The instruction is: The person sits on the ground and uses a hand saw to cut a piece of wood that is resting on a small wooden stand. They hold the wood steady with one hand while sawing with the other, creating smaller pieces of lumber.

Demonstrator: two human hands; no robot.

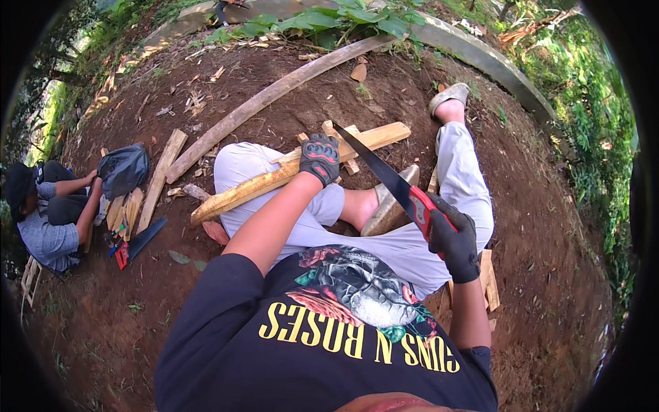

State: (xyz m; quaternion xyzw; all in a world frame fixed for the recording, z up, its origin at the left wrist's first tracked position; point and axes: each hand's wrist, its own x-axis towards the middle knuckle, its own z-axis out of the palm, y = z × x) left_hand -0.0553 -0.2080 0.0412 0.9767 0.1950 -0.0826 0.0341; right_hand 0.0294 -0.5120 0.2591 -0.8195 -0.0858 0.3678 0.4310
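A long, rough wooden plank (257,185) lies slantwise across my bent left leg. My left hand (320,158), in a black glove with red marks, is closed over its middle and grips it from above. In my black-gloved right hand (453,239) is the red and black handle of a handsaw (377,167). The dark blade points forward and left, its tip near the plank, just right of my left hand. I cannot tell whether the blade touches the wood. Shorter wood pieces (352,166) lie under and beside the plank.
At the left another person (51,213) sits holding a dark plastic bag (124,170). Wood strips (123,214) and a second handsaw (143,242) lie close by. A long beam (274,91) crosses the soil ahead. More wood pieces (489,281) lie beside my right leg.
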